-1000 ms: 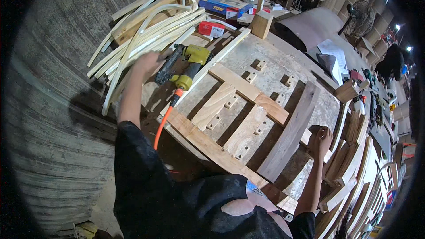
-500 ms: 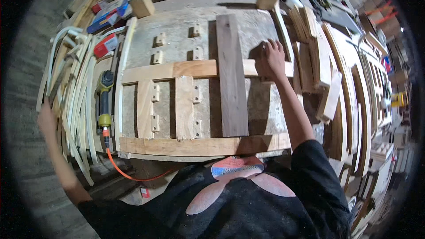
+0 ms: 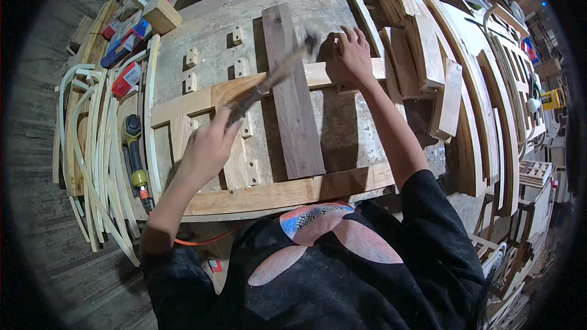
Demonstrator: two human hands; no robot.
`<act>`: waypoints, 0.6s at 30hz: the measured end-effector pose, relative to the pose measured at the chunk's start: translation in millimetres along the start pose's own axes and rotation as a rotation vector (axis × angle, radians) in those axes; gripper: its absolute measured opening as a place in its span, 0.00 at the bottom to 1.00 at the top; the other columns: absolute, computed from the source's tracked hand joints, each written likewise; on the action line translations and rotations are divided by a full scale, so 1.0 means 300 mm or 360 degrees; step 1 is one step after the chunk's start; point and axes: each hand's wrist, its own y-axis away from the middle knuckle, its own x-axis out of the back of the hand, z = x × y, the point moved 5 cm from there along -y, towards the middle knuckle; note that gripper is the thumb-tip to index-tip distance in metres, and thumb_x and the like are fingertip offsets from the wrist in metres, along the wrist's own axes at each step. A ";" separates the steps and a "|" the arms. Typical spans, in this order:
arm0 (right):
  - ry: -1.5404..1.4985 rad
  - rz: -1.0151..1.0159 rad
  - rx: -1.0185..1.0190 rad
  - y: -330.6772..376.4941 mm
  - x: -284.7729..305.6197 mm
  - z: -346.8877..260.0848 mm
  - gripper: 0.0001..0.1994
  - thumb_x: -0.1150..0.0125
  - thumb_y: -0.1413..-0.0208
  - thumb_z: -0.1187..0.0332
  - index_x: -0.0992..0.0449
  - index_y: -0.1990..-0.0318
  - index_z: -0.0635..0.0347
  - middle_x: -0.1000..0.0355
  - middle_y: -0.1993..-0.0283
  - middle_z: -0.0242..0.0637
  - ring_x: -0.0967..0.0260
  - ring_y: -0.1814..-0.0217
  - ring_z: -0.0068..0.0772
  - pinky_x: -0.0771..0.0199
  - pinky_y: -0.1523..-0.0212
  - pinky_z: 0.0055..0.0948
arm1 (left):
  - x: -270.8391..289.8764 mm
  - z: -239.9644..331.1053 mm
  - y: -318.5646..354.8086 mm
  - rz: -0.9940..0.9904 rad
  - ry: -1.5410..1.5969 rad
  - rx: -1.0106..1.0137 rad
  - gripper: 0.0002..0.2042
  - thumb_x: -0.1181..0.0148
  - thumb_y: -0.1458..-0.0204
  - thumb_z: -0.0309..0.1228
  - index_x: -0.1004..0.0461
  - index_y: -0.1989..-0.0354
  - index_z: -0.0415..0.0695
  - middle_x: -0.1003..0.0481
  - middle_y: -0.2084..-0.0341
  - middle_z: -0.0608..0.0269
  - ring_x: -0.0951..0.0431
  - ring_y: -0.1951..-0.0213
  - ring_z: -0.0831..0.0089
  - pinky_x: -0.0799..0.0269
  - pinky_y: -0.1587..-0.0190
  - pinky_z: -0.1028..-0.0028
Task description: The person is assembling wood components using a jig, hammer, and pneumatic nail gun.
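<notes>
Your left hand point(image 3: 205, 150) grasps the hammer-like tool point(image 3: 261, 90), likely stiff and head-heavy, sensibly by its handle end; your right hand point(image 3: 356, 58), near the worktop point(image 3: 211, 30)'s right edge, I cannot tell.

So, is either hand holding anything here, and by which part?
The left hand grips a blurred, hammer-like tool by the near end of its handle. Whether the right hand holds anything small cannot be told.
</notes>
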 end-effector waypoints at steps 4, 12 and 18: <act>-0.0013 0.0035 -0.0027 0.002 -0.016 0.020 0.16 0.47 0.45 0.62 0.31 0.50 0.54 0.39 0.38 0.39 0.49 0.33 0.51 0.43 0.38 0.47 | 0.002 0.040 -0.048 -0.0138 -0.0255 -0.0087 0.11 0.50 0.41 0.35 0.36 0.59 0.40 0.29 0.81 0.41 0.25 0.74 0.44 0.33 0.74 0.54; -0.0025 0.0023 -0.0069 -0.003 -0.015 0.021 0.17 0.46 0.46 0.63 0.32 0.50 0.54 0.39 0.38 0.39 0.48 0.34 0.52 0.42 0.39 0.47 | 0.070 0.088 -0.042 0.0044 0.0123 0.0155 0.10 0.49 0.41 0.33 0.35 0.60 0.38 0.29 0.82 0.42 0.25 0.75 0.45 0.34 0.75 0.59; -0.0004 0.0105 -0.0041 -0.001 -0.010 0.028 0.17 0.44 0.50 0.66 0.31 0.51 0.56 0.38 0.40 0.39 0.48 0.33 0.52 0.40 0.41 0.45 | -0.027 -0.069 -0.013 -0.0213 0.0091 0.0235 0.10 0.52 0.40 0.34 0.34 0.62 0.38 0.29 0.84 0.47 0.25 0.81 0.53 0.34 0.79 0.62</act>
